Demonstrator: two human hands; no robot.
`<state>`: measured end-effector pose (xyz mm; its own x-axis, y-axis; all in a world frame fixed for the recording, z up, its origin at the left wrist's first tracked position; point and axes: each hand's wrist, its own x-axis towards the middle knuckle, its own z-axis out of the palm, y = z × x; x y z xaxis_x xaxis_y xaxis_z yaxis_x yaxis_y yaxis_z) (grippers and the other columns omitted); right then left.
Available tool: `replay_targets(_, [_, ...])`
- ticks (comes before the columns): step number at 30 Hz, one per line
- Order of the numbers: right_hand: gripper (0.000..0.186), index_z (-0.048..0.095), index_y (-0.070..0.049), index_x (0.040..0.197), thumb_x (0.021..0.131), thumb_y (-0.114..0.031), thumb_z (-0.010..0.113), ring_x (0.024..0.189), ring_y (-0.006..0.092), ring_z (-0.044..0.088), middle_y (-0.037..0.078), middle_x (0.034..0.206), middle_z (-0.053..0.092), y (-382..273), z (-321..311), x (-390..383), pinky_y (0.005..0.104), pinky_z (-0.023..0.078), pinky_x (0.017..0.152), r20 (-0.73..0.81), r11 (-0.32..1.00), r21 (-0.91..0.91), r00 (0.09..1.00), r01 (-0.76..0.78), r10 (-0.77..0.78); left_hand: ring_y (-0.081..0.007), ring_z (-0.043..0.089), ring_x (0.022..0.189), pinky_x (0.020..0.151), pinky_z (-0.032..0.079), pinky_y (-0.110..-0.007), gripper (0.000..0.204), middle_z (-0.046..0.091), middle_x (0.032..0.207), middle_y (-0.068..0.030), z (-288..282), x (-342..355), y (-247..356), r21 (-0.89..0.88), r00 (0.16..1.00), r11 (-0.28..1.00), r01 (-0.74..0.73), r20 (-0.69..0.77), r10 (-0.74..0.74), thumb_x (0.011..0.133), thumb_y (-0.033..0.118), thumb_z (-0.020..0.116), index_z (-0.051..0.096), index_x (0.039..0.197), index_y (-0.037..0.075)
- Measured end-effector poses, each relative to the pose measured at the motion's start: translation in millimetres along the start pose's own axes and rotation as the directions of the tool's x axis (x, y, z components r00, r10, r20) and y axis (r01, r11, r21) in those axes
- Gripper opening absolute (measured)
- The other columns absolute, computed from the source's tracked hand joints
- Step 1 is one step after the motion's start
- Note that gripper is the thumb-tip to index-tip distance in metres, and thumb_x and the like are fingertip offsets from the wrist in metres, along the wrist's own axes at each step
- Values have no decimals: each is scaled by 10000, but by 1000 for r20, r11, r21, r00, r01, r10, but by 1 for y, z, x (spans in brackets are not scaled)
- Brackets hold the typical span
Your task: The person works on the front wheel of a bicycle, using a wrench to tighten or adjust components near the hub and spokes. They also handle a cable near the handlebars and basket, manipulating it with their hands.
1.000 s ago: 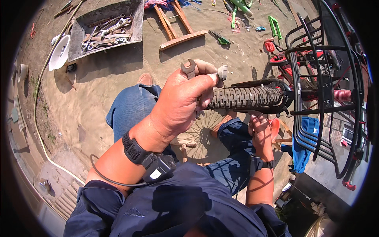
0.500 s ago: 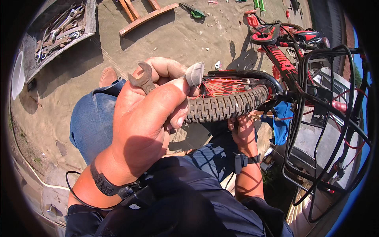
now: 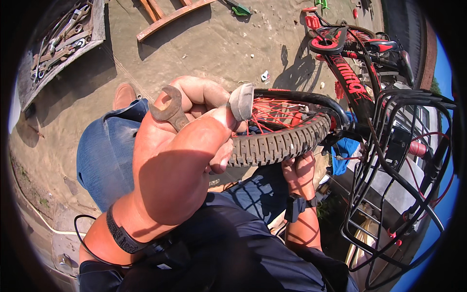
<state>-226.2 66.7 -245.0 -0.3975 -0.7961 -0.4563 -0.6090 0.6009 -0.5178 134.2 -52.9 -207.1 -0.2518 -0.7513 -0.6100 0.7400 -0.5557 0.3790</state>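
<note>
My left hand is closed around an open-end wrench, whose jaw sticks out above the palm by the thumb's base. A pale grey rounded cover or piece shows at the tips of the thumb and forefinger; I cannot tell which. Those fingers are beside the knobbly bicycle tyre, whose wheel has red spokes. Under the tyre's near side, my right hand has its fingers curled against it, and the tips are partly hidden. The bicycle's black and red frame lies to the right.
A wooden tray of wrenches stands at the far left. Near the top are a wooden stool-like frame and a green-and-black tool. A black wire carrier juts out at the right, beside a blue cloth.
The view has shifted a little, so the tray and stool-like frame sit higher and farther left. My left hand has turned slightly with the wrench. My right hand stays under the tyre.
</note>
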Motion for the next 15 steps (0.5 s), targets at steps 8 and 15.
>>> replay_targets(8, [304, 560, -43, 1218, 1013, -189, 390, 1045, 234, 625, 89, 1179, 641, 7, -8, -1, 379, 525, 886, 139, 990, -134, 990, 41, -23, -125, 485, 625, 550, 392, -206, 225, 566, 892, -141, 3, 8, 2, 19, 999, 999, 35, -29, -34, 861, 130, 508, 495, 1046, 2])
replay_targets(15, [319, 547, -40, 1243, 1009, -176, 378, 1138, 262, 591, 101, 1236, 620, 30, -14, 2, 420, 477, 988, 149, 820, -532, 976, 212, -156, -122, 479, 595, 538, 385, -206, 216, 559, 880, -138, -1, 15, 2, 29, 999, 999, 34, -6, -34, 873, 161, 536, 499, 1018, 5])
